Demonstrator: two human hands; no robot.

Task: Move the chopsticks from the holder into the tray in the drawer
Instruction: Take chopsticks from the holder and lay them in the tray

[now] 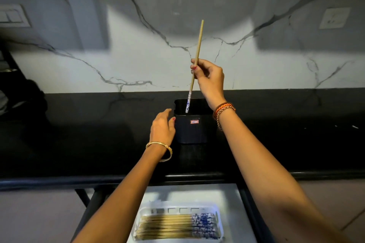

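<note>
A dark square holder (191, 130) stands on the black counter. My right hand (209, 79) pinches one bamboo chopstick (198, 45) above it; the chopstick is nearly upright, its blue-and-white patterned end dipping into the holder's mouth. My left hand (163, 126) rests against the holder's left side, steadying it. Below, in the open drawer, a clear plastic tray (145, 210) holds several chopsticks (167, 227) lying side by side, patterned ends to the right.
The black counter (98, 134) runs the full width, backed by a white marble wall (138, 55) with a switch plate (11, 16) at left and a socket (334, 17) at right. The drawer's pale floor (197, 193) shows behind the tray.
</note>
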